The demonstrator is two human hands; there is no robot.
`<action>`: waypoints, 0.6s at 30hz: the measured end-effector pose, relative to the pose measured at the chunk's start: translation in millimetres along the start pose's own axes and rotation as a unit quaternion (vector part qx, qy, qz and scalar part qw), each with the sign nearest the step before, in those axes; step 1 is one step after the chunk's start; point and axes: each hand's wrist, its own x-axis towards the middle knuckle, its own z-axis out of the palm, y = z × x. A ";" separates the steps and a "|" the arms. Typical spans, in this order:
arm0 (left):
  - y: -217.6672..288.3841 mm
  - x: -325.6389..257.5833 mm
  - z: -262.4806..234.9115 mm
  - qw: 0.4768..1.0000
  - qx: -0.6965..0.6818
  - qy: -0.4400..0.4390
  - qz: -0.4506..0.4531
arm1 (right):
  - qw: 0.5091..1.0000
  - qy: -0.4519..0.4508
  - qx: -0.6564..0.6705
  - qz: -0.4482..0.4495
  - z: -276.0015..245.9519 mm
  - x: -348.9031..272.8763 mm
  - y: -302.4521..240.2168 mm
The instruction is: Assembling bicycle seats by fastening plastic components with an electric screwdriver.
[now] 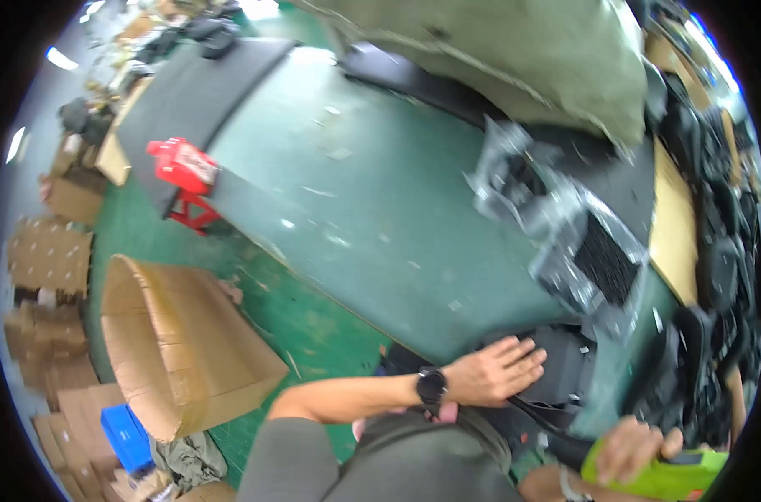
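My left hand (497,372), with a black watch on the wrist, lies flat with fingers spread on a black fabric piece (564,368) at the near edge of the green table (364,209). My right hand (635,448) grips a bright yellow-green handheld tool (673,477) at the lower right. Clear plastic bags with black items inside (564,226) lie just beyond the fabric piece.
A big olive sack (523,58) lies at the table's far end. Black goods are piled along the right side (715,251). An open cardboard box (180,343) stands on the green floor at left, with a red stool (188,180), stacked cartons (50,268) and a blue crate (121,435).
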 end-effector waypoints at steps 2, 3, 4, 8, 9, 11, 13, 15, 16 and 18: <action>-10.3 -3.3 -16.1 0.984 -0.103 0.106 -0.103 | 0.993 -0.033 0.104 0.052 0.5 9.9 -10.5; -9.8 5.6 -32.5 0.957 -0.172 0.160 -0.171 | 0.994 -0.015 0.100 0.047 2.1 11.6 -10.8; -14.5 1.2 -56.4 0.927 -0.184 0.178 -0.275 | 0.995 0.004 0.095 0.042 2.3 13.1 -9.0; -81.3 -37.8 -143.4 0.632 -0.303 0.534 -0.473 | 0.994 0.020 0.087 0.062 -15.7 7.1 4.2; -124.8 -59.1 -170.0 0.602 -0.272 0.592 -0.462 | 0.992 0.034 0.097 0.072 -16.0 6.8 8.8; -209.2 -90.1 -222.7 0.548 -0.266 0.666 -0.430 | 0.985 0.054 0.132 0.099 -18.5 4.0 17.9; -291.2 -115.0 -275.3 0.499 -0.228 0.708 -0.444 | 0.978 0.082 0.156 0.109 -17.0 5.2 29.9; -346.9 -108.3 -333.5 0.499 -0.281 0.728 -0.376 | 0.976 0.111 0.150 0.115 -13.3 5.1 33.6; -373.1 -122.2 -369.5 0.574 -0.280 0.684 -0.352 | 0.972 0.103 0.170 0.125 -11.6 6.6 36.2; -393.4 -83.6 -381.7 0.626 -0.177 0.650 -0.392 | 0.972 0.097 0.173 0.125 -11.2 11.5 36.4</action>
